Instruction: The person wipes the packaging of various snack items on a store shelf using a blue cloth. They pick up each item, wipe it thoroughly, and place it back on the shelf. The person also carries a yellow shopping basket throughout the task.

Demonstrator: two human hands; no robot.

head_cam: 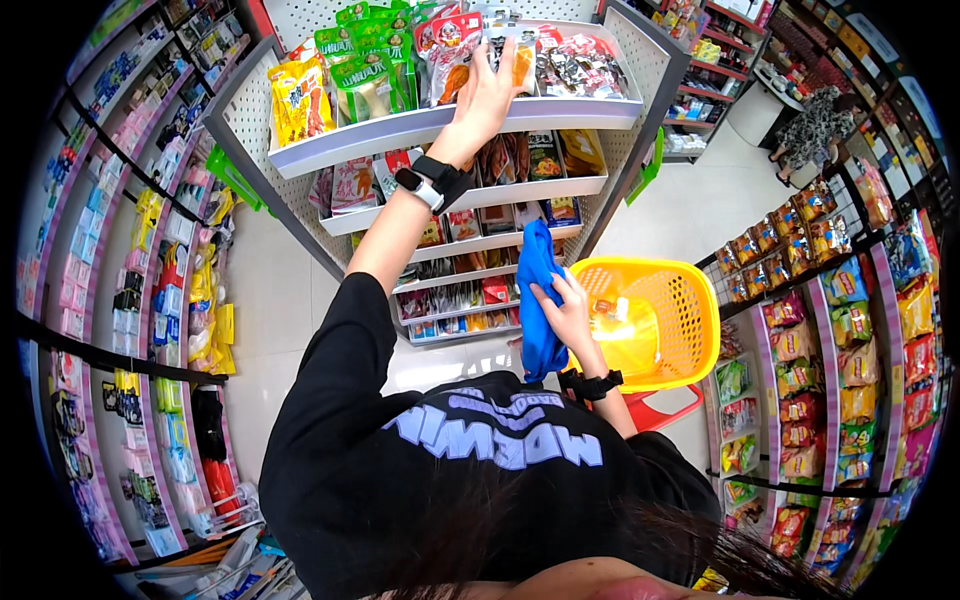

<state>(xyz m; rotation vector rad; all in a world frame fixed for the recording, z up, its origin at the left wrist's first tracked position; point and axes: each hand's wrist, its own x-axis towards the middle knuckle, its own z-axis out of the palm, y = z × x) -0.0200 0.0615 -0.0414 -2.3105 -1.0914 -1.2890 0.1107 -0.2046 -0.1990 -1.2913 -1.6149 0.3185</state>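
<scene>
My left hand reaches onto the top shelf tray, its fingers spread over a white snack packet and a red-and-white one. Whether the fingers grip a packet cannot be told. Green snack bags and a yellow bag stand to the left of it; small red, white and dark packets lie to the right. In my right hand, held before my chest, is a bunched blue cloth. Right beside that hand is a yellow plastic basket with small items and a yellow packet inside.
Lower trays of packets continue below the top one. A red plastic piece shows under the basket. Shelving with packaged goods lines the left, and snack bags fill the right. A seated person is at the far right.
</scene>
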